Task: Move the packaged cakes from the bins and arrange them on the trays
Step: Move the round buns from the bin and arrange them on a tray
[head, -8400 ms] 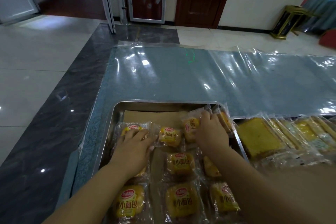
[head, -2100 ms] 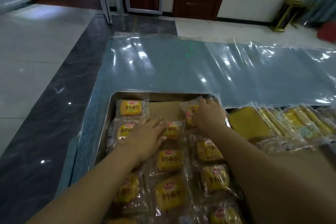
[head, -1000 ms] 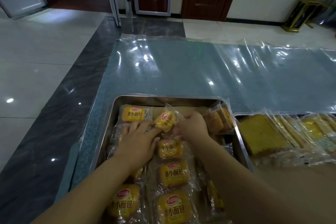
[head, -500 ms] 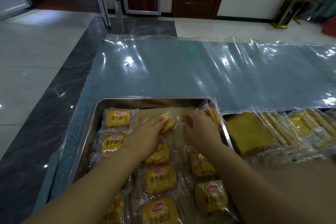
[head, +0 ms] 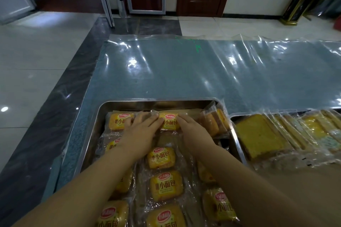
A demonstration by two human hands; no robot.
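Note:
A steel tray (head: 156, 102) lined with brown paper holds several yellow packaged cakes in rows. One packaged cake (head: 169, 122) lies flat in the back row, to the right of another packet (head: 120, 120). My left hand (head: 142, 131) rests with straight fingers on its left wrapper edge. On the right wrapper edge lies my right hand (head: 195, 131), fingers also straight. Other cakes (head: 160, 157) lie between my forearms, and some are hidden under them.
Packets of darker cakes (head: 214, 121) lean against the tray's right rear corner. A second tray (head: 232, 116) to the right holds wrapped sliced cakes (head: 258, 135). Clear plastic sheeting (head: 184, 72) covers the table beyond. Tiled floor lies to the left.
Both hands carried one packaged cake from the tray's middle to the back row and laid it flat there, beside the left rear packet.

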